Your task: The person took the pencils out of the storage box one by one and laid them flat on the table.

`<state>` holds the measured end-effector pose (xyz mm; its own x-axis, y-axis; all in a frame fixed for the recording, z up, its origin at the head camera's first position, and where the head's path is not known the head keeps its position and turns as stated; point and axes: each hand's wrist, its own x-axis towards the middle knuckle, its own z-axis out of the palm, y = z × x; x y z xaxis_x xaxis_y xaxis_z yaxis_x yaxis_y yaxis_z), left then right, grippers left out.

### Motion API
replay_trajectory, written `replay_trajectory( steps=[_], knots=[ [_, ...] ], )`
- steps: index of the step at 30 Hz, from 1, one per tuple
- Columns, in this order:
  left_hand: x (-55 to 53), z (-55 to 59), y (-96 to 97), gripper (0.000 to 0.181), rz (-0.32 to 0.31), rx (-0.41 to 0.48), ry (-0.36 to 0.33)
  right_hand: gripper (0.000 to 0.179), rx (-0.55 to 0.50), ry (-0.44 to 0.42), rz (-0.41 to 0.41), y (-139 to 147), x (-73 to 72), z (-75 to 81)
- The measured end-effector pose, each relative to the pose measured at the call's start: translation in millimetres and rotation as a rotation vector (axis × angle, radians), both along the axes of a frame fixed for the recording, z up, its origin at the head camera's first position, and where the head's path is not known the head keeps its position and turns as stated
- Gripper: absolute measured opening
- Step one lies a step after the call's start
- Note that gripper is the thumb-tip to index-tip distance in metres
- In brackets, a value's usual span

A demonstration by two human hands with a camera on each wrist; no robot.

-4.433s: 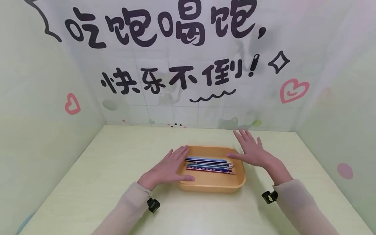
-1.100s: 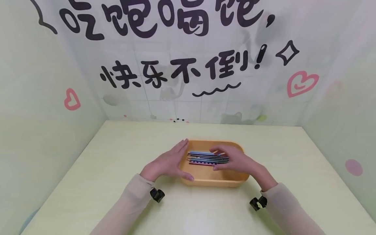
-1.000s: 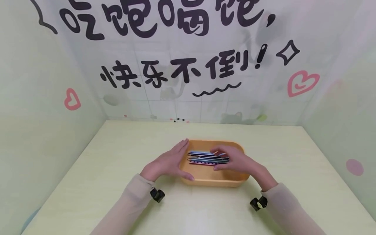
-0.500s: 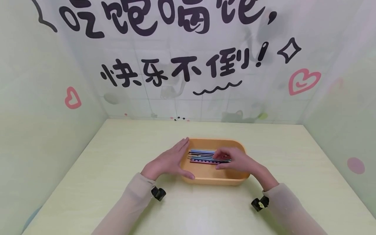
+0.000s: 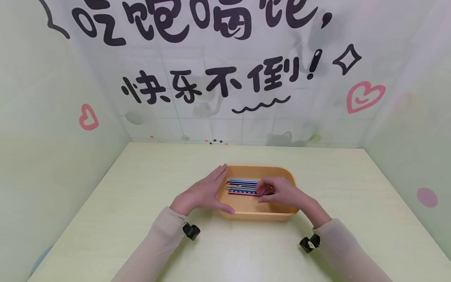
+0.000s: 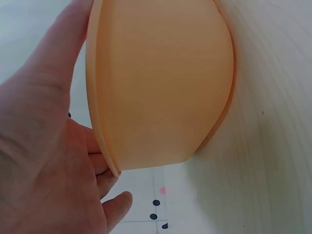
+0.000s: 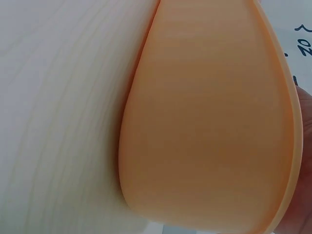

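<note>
An orange plastic tray (image 5: 260,216) holds several pencils (image 5: 242,187), mostly blue and dark with a red one in front, lying side by side. My left hand (image 5: 202,192) rests along the tray's left end, fingers straight at the back corner and thumb over the front rim. In the left wrist view, that hand (image 6: 46,141) lies against the rim of the tray (image 6: 161,87). My right hand (image 5: 280,191) reaches inside, thumb and fingers curled round the right ends of some pencils, hiding them. The tray's wall (image 7: 209,117) blocks most of the right wrist view.
The tray stands on a pale wood-grain table (image 5: 158,168). A printed backdrop (image 5: 197,129) with black lettering and pink hearts rises behind, with side walls (image 5: 46,164) at left and right. Black wrist mounts (image 5: 191,231) sit below both sleeves.
From beyond the tray's right rim, the right hand has come into the tray and curled its fingers over the pencils' right ends. The left hand stays at the left end.
</note>
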<state>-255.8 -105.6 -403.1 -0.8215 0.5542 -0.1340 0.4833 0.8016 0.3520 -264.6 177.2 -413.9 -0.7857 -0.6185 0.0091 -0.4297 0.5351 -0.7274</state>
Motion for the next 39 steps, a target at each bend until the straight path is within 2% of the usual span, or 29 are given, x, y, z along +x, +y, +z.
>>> replay_trajectory(
  steps=[18,34,39],
  knots=[
    [-1.0,0.5,0.4,0.134,-0.003,-0.001,-0.006,0.023,0.079,-0.042,-0.078,-2,-7.7,-9.6],
    [1.0,2.5,-1.3,0.133,-0.003,0.027,-0.016,0.021,0.167,-0.029,-0.121,-13,-14.0,-9.9],
    [-0.1,0.6,-0.1,0.133,-0.007,0.022,-0.01,0.018,0.217,0.005,-0.12,-16,-14.8,-8.9]
  ],
)
